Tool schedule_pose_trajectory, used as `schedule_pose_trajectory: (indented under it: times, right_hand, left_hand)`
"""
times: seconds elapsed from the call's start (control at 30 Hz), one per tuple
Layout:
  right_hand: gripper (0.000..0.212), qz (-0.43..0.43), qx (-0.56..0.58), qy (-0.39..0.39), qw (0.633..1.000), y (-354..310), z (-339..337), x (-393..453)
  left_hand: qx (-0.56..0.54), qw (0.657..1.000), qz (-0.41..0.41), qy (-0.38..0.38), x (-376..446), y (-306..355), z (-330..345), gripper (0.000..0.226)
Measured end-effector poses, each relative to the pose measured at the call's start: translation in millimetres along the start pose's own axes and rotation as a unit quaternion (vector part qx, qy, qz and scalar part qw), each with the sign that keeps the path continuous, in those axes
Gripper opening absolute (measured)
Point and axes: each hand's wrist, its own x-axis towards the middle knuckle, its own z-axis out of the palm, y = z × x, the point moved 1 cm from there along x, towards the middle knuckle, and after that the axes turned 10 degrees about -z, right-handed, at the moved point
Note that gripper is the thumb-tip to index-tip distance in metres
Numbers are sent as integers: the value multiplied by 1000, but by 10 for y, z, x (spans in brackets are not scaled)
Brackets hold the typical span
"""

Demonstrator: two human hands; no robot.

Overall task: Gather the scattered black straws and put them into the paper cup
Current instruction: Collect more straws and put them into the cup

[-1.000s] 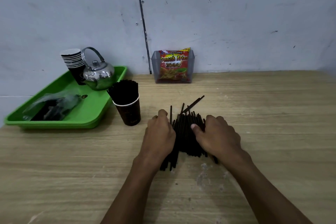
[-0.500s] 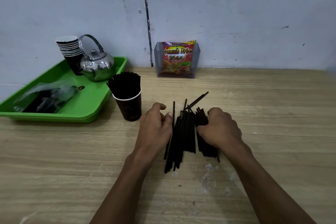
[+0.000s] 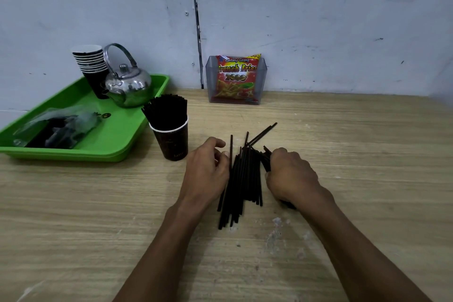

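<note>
Black straws [image 3: 164,112] fill the paper cup [image 3: 170,142] beside the green tray [image 3: 115,140].

Looks to me like small drinks stall or canteen counter. My cues: wood-grain table [image 3: 343,154] against scuffed pale wall [image 3: 318,19]; green tray [image 3: 117,140] carrying steel kettle [image 3: 128,87] and stack of paper cups [image 3: 90,64]; clear holder [image 3: 236,81] displaying French-fries snack packet [image 3: 235,76]; paper cup [image 3: 171,142] packed with straws [image 3: 165,110].
</note>
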Motion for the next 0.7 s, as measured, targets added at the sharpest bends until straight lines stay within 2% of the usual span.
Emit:
schedule_pose_trajectory:
  times: [0.7]
  right_hand:
    - [45, 1, -72, 5, 997, -61, 115, -67]
  left_hand:
    - [-30, 999, -22, -3, -59, -37, -10, 16]
